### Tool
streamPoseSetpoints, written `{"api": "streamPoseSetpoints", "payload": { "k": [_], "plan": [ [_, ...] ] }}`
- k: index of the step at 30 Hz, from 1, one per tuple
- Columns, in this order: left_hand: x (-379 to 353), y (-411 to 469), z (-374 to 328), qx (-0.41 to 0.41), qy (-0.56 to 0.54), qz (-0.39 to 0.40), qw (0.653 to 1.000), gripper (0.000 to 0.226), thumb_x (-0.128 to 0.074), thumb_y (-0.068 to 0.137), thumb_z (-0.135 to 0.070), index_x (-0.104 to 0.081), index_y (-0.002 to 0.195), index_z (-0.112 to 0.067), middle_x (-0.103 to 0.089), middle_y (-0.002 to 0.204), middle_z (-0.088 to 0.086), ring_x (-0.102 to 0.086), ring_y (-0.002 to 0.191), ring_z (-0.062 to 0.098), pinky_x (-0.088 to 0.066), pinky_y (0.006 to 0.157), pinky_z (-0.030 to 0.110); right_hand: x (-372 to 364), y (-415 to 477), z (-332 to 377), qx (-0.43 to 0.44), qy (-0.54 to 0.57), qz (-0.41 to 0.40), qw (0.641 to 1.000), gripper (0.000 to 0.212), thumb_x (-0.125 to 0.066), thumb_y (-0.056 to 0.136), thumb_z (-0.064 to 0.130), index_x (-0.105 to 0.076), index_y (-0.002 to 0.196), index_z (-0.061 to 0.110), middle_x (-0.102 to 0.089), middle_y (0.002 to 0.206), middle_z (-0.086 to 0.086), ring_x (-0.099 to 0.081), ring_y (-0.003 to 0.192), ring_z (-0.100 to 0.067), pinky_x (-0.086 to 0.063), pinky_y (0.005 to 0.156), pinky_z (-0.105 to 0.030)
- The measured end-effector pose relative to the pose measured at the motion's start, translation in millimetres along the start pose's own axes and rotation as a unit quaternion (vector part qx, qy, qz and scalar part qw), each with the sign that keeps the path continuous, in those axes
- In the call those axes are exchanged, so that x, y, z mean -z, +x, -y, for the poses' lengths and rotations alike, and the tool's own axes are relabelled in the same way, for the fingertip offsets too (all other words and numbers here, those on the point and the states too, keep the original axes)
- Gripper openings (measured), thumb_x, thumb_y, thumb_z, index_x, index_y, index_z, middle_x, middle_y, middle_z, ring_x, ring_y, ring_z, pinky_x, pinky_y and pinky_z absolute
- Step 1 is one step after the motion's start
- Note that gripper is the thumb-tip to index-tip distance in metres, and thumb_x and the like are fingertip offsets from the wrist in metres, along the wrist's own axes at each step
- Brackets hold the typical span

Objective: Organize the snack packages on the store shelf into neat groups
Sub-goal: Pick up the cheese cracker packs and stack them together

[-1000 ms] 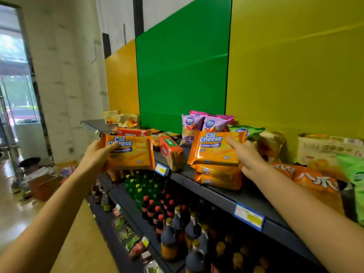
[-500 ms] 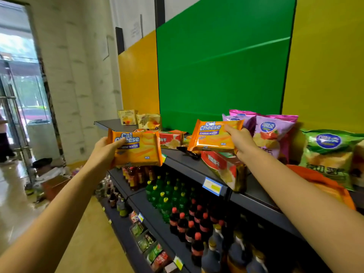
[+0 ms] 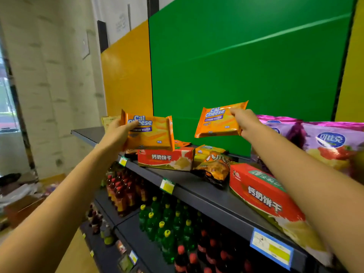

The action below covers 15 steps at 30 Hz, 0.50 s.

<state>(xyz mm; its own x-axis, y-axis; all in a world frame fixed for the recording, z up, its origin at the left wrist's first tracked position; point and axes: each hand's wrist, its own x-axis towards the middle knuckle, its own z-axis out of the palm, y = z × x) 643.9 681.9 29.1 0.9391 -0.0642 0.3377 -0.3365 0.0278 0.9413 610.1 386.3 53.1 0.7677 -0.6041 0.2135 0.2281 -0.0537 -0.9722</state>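
Note:
My left hand (image 3: 116, 134) grips an orange Cal Cheese wafer pack (image 3: 152, 134) by its left edge, held above the dark top shelf (image 3: 199, 191). My right hand (image 3: 247, 123) pinches a second orange Cal Cheese wafer pack (image 3: 215, 123) by its right end, up in the air in front of the green panel. Below them on the shelf lie a red biscuit box (image 3: 167, 159), an orange-black snack bag (image 3: 215, 167) and a larger red biscuit box (image 3: 262, 192) close to the front edge.
Purple chip bags (image 3: 323, 140) stand at the right against the wall. A yellow pack (image 3: 109, 121) sits at the shelf's far left end. Lower shelves hold red-capped and green bottles (image 3: 163, 227). Boxes and clutter lie on the floor at left (image 3: 17, 196).
The view has swung left along the shelf. Both hands carried their wafer packs leftward; the right pack, lifted off its stack a second ago, now hangs over the red boxes.

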Motion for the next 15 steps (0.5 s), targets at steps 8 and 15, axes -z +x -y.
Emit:
{"api": "streamPoseSetpoints", "payload": {
  "k": [8, 15],
  "plan": [
    [-26.5, 85.6, 36.7, 0.033, -0.001, 0.056, 0.998, 0.033, -0.057, 0.089, -0.027, -0.049, 0.115, -0.008, -0.064, 0.100, 0.010, -0.063, 0.078, 0.024, -0.054, 0.067, 0.037, -27.7, 47.0, -9.6, -0.007, -0.005, -0.037, 0.999, 0.013, -0.044, 0.088, 0.009, -0.046, 0.076, 0.013, -0.051, 0.067, -0.003, -0.050, 0.052, -0.013, -0.040, 0.030, -0.014],
    [-60.0, 154.7, 78.3, 0.048, 0.032, 0.130, 0.990, 0.011, -0.057, 0.090, -0.023, -0.053, 0.082, -0.016, -0.061, 0.085, 0.007, -0.058, 0.065, 0.017, -0.052, 0.049, 0.027, -29.5, 88.0, -32.4, 0.001, -0.049, -0.129, 0.990, 0.018, -0.047, 0.086, 0.011, -0.046, 0.069, 0.013, -0.058, 0.087, -0.010, -0.052, 0.057, -0.016, -0.048, 0.050, -0.024]
  ]
}}
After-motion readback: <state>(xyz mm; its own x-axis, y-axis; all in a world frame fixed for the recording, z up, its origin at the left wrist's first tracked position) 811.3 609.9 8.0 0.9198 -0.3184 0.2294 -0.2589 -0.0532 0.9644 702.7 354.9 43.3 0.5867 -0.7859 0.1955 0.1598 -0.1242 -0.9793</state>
